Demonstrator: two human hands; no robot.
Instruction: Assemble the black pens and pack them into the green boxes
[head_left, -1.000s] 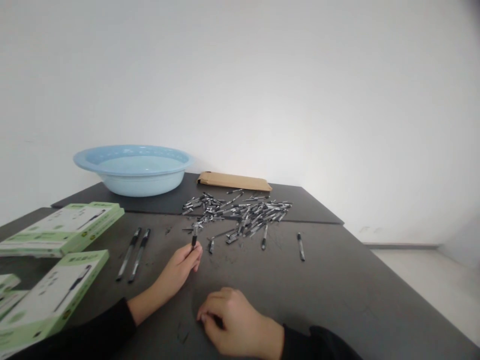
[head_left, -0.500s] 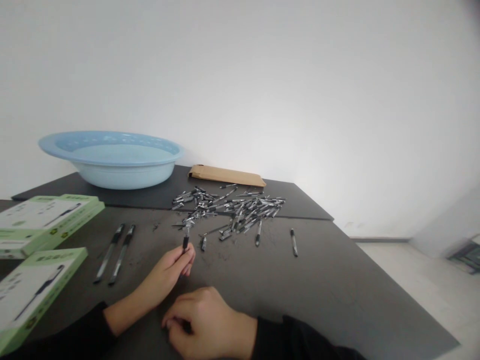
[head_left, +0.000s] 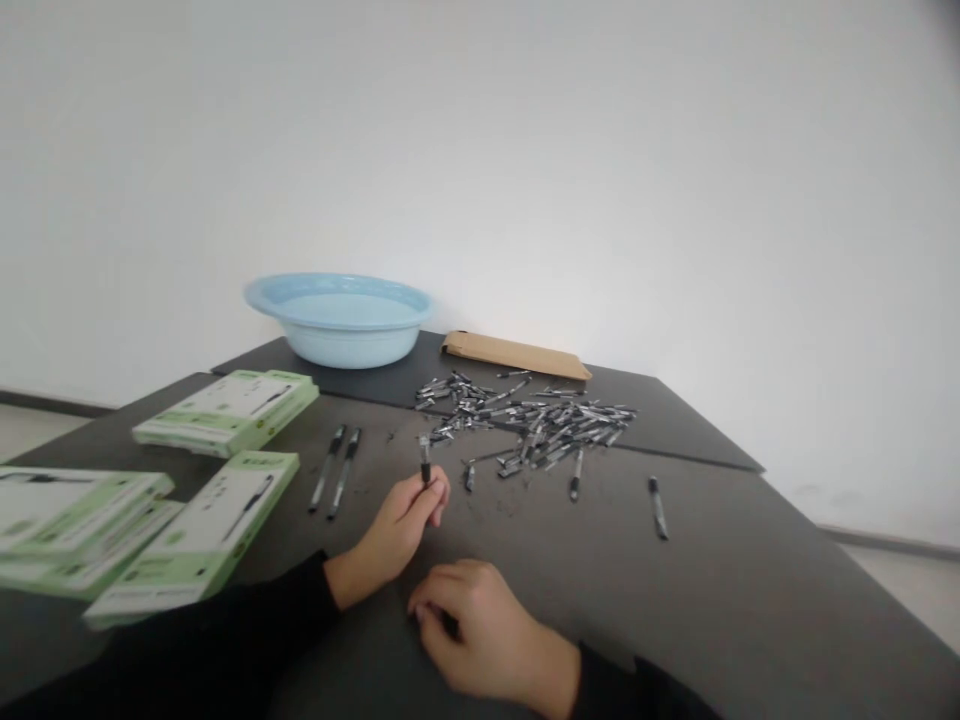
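My left hand [head_left: 411,515] pinches a clear pen with a black grip [head_left: 425,462], held upright in front of the pile. Nearer to me, my right hand [head_left: 484,625] is curled on the dark table, and whatever its fingers might hold is hidden. A loose heap of clear and black pens [head_left: 555,430] lies beyond both hands. Two pens lie side by side to the left, one of them a capped pen [head_left: 345,473]. On the right a single pen [head_left: 658,508] lies apart from the heap.
Green and white pen boxes [head_left: 225,405] stand in stacks on the left, another box [head_left: 214,520] nearer my left sleeve. A light blue basin [head_left: 352,340] and a flat brown cardboard piece [head_left: 517,353] sit at the back of the table [head_left: 720,600], by the wall.
The camera view has swung left, so everything appears further right and more boxes show at the left. Both hands keep nearly the same pose, with the pen still in my left hand.
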